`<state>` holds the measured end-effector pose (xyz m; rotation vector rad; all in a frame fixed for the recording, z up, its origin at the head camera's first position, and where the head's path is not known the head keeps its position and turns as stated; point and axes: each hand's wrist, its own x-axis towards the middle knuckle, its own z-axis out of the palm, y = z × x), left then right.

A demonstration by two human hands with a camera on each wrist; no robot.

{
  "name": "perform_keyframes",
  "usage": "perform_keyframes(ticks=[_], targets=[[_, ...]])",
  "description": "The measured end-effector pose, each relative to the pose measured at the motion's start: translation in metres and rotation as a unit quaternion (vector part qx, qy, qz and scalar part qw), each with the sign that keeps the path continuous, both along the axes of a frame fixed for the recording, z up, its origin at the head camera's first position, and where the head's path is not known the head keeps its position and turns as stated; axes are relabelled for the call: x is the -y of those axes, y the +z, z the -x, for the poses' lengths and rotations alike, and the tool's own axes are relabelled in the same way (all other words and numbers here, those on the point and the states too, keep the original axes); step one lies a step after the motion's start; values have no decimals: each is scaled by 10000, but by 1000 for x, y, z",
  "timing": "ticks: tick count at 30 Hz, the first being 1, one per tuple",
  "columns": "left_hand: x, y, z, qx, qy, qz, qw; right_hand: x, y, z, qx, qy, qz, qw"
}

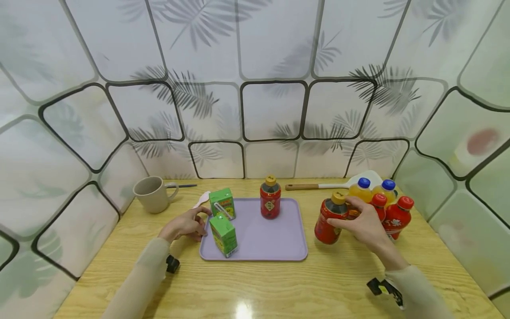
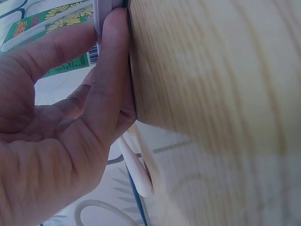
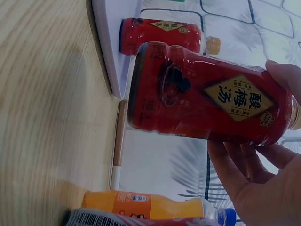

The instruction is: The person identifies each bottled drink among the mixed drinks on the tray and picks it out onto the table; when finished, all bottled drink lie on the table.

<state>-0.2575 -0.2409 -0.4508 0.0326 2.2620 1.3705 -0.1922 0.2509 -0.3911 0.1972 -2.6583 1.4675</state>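
My right hand (image 1: 368, 223) grips a red bottle of sour plum drink (image 3: 202, 94) with a gold cap near its top, thumb on one side and fingers on the other. The bottle is raised off the table, slightly tilted, to the right of the lilac tray (image 1: 263, 239). At the tray's left edge, my left hand (image 1: 189, 223) pinches the rim between thumb and fingers (image 2: 113, 70). On the tray stand two green drink cartons (image 1: 224, 235) at the left, one with a white straw alongside, and a matching red bottle (image 1: 270, 199) at the back.
Right of the held bottle stand orange drink bottles with blue caps (image 1: 384, 189) and red bottles with red caps (image 1: 398, 217). Behind lies a white spatula with a wooden handle (image 1: 303, 187). A beige mug (image 1: 153, 195), a pen (image 1: 187, 185) and a white spoon (image 1: 203, 198) are back left.
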Motion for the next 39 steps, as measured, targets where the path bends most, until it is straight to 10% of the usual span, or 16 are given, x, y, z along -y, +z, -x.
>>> perform_keyframes(ticks=[39], targets=[[0, -1, 0, -91, -20, -20, 10000, -76, -4, -23, -361, 269, -509, 9977]])
